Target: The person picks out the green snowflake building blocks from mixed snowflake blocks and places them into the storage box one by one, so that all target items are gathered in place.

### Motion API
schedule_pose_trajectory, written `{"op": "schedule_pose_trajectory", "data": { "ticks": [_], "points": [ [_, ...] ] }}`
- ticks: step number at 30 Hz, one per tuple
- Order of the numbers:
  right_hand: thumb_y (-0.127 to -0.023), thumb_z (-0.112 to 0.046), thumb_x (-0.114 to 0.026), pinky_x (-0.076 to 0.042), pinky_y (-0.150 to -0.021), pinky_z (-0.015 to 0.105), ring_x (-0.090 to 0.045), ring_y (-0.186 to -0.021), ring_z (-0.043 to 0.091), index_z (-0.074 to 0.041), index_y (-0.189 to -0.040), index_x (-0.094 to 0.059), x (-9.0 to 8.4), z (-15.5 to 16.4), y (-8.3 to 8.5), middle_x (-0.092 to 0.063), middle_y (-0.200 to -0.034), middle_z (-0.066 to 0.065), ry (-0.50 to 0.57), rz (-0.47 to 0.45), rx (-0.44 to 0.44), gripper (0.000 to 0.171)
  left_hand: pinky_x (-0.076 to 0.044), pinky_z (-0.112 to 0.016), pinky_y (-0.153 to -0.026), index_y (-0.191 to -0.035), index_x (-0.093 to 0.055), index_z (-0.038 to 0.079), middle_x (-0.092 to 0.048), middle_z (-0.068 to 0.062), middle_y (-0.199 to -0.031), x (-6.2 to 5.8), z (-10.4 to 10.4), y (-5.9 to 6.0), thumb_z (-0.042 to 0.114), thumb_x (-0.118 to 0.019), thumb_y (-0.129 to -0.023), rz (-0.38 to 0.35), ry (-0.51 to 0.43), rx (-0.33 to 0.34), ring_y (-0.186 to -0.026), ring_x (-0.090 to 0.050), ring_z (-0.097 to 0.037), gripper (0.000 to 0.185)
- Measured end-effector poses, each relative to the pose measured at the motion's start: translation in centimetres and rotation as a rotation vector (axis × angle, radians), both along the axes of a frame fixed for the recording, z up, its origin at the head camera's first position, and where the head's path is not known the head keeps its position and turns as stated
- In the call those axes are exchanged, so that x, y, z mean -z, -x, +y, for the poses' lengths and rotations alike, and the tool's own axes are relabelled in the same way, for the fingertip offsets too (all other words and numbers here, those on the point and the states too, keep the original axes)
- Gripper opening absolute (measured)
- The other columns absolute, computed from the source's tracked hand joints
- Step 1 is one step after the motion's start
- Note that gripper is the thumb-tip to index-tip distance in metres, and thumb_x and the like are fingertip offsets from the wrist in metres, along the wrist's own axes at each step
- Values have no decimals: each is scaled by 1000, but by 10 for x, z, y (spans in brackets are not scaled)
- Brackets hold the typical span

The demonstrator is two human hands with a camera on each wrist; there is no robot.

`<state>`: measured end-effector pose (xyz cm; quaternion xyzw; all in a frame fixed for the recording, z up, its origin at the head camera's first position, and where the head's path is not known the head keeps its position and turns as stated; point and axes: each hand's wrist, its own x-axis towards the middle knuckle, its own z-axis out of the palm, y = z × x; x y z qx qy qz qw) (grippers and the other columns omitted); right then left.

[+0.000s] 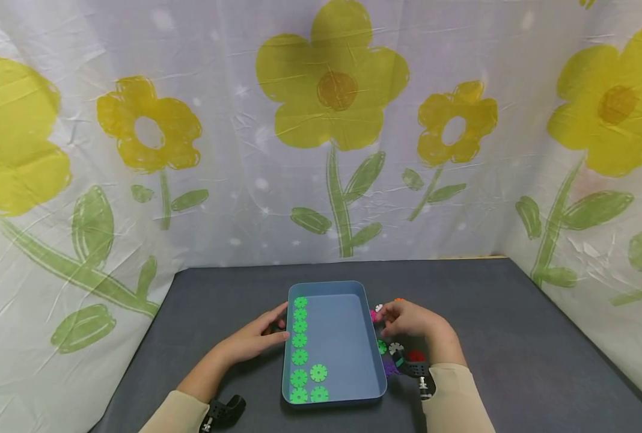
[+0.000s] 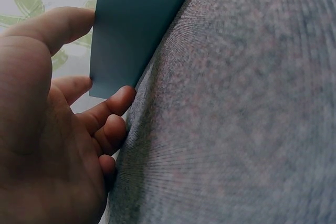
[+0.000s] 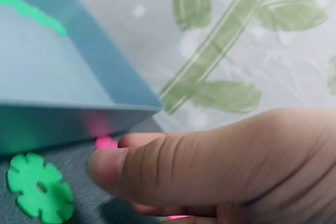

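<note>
- Head view, nearest edge first: I note two black wrist-camera mounts, one on each beige sleeve, low over the dark grey felt table (image 1: 516,337). The right one (image 1: 419,373) sits just beside loose pieces and could sweep them off their spots if that wrist drags.
- Next out, the shallow blue plastic tray (image 1: 372,337) lies flat between both hands, with flat green snowflake-shaped discs (image 1: 299,340) laid in a column along its left inner wall and a few more near its front left corner.
- I see the left hand (image 1: 256,340) with fingers relaxed and extended, tips against the tray's left outer wall (image 2: 136,30), holding nothing. My judgement: any push here would slide the light tray on the felt and knock the disc row out of line.
- The right hand (image 1: 413,320) rests just right of the tray over a scatter of mixed coloured discs (image 1: 394,352). Its fingers curl down at a pink disc (image 3: 105,142) lying against the tray's outer wall; I cannot tell whether the piece is actually pinched.
- Risk as I judge it: the pink piece lies close under the wall, so fingertips may jam against the tray, or flick the neighbouring green disc (image 3: 39,192) away.
- Farthest back, the white curtain with yellow flowers (image 1: 332,90) poses no hazard.
</note>
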<state>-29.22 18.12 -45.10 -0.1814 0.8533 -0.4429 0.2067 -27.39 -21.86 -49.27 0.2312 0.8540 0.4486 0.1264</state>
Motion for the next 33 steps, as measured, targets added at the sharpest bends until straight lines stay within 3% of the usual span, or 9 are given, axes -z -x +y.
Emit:
{"op": "schedule_pose_trajectory", "data": {
  "ticks": [8, 14, 20, 26, 33],
  "points": [
    [-74, 2, -82, -48, -66, 36, -54, -70, 22, -5, -102, -63, 9, -10, -4, -54, -79, 8, -138, 7, 132, 35, -45, -34, -67, -165, -21, 9, -50, -12, -123, 2, 1, 1, 36, -63, -104, 5, 12, -1, -79, -49, -20, 78],
    [-78, 0, -82, -57, -70, 42, -62, -72, 27, -6, -101, -63, 8, -19, -5, -59, -86, 10, -207, 18, 212, 30, -45, -34, -68, -165, -21, 10, -49, -11, -123, 4, 1, 2, 37, -62, -104, 11, 17, 6, -79, -49, -20, 79],
    [-82, 0, -81, -55, -67, 39, -61, -70, 24, -6, -97, -64, 14, -18, -2, -58, -83, 9, -197, 62, 214, 24, -46, -36, -68, -165, -21, 12, -49, -10, -123, 6, 0, 3, 38, -63, -104, 7, 33, -4, -77, -49, -21, 79],
    [-78, -6, -85, -57, -70, 44, -62, -74, 27, -9, -100, -64, 15, -20, -2, -61, -89, 10, -233, 27, 213, 31, -47, -36, -67, -165, -21, 10, -49, -10, -123, 7, 0, 2, 38, -63, -104, -2, 32, -3, -77, -49, -22, 79],
    [-81, -8, -81, -58, -71, 47, -63, -74, 28, -9, -97, -64, 14, -21, 1, -60, -89, 11, -271, 24, 227, 23, -46, -36, -69, -165, -22, 13, -49, -10, -124, 7, 0, 3, 39, -64, -104, -5, 42, -25, -79, -49, -21, 79]
  ]
}}
